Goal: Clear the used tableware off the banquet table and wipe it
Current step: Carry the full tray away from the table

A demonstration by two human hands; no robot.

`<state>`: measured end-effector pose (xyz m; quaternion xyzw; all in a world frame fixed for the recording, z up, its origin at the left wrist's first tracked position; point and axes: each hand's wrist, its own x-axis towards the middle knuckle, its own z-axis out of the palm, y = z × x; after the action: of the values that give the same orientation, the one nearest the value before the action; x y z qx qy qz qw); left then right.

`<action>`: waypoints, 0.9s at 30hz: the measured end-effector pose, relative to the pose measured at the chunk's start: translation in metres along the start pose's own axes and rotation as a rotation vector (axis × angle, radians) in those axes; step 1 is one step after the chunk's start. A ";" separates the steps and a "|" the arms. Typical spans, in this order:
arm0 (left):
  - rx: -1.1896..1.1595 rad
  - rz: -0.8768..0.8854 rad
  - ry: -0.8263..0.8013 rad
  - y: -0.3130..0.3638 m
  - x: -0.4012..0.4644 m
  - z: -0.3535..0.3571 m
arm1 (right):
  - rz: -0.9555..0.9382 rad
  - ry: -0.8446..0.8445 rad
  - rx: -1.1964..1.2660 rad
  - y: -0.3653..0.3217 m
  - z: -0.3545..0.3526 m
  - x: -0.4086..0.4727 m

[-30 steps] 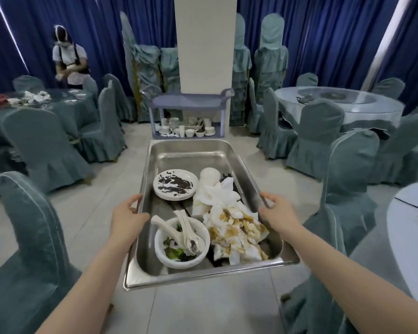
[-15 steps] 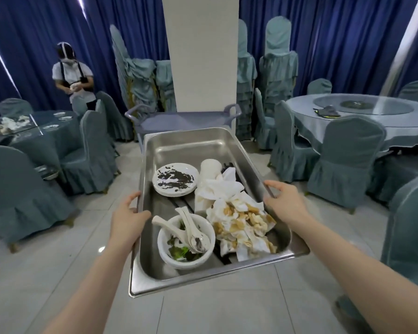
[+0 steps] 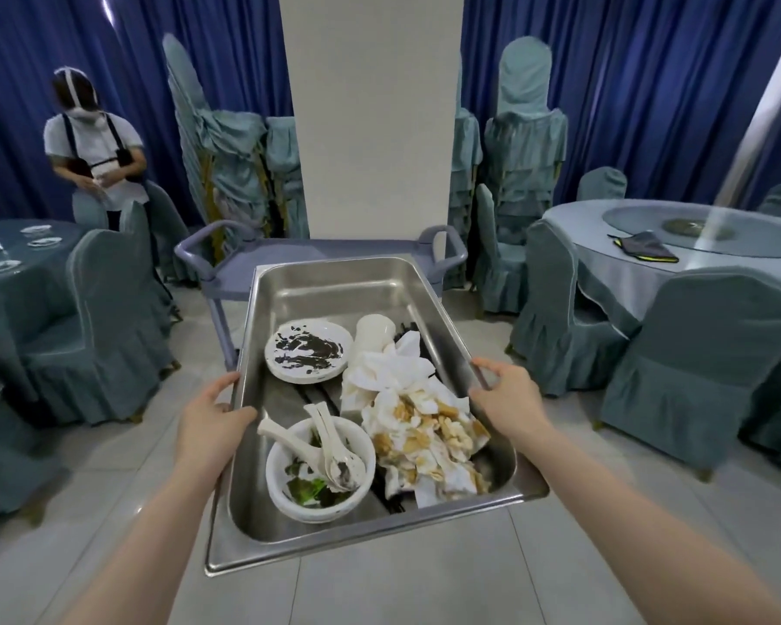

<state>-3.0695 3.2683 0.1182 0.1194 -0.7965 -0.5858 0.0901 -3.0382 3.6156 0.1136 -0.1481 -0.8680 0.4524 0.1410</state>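
I carry a deep steel pan (image 3: 334, 290) in front of me, above the tiled floor. My left hand (image 3: 210, 419) grips its left rim and my right hand (image 3: 508, 399) grips its right rim. Inside lie a dirty white plate (image 3: 307, 350), a white bowl (image 3: 319, 475) with spoons (image 3: 330, 444) and green leftovers, a white cup (image 3: 373, 331) on its side and a heap of stained paper napkins (image 3: 420, 430).
A grey-blue service cart (image 3: 289, 261) stands straight ahead before a white pillar (image 3: 370, 115). Covered chairs (image 3: 113, 318) flank the path on both sides. A round table (image 3: 695, 254) is at right; another person (image 3: 95, 146) stands by a left table (image 3: 14, 263).
I have walked forward with the pan: the cart and pillar are much closer, and the chairs have slid outward. Both hands hold the rims as before.
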 end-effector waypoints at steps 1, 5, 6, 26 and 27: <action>0.002 -0.008 -0.004 0.004 0.023 0.010 | 0.003 0.003 -0.010 -0.001 0.006 0.023; 0.061 0.000 -0.002 0.020 0.119 0.057 | 0.027 -0.005 -0.021 -0.005 0.036 0.130; 0.070 0.011 0.015 0.024 0.146 0.069 | 0.023 -0.017 -0.022 -0.005 0.046 0.163; 0.137 -0.114 0.259 0.019 0.545 0.191 | -0.066 -0.267 0.014 -0.031 0.283 0.615; 0.138 -0.126 0.266 0.012 0.562 0.193 | -0.070 -0.275 0.019 -0.032 0.295 0.628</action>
<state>-3.6619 3.2815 0.0745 0.2515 -0.8067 -0.5134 0.1494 -3.7300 3.6200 0.0469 -0.0531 -0.8795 0.4714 0.0378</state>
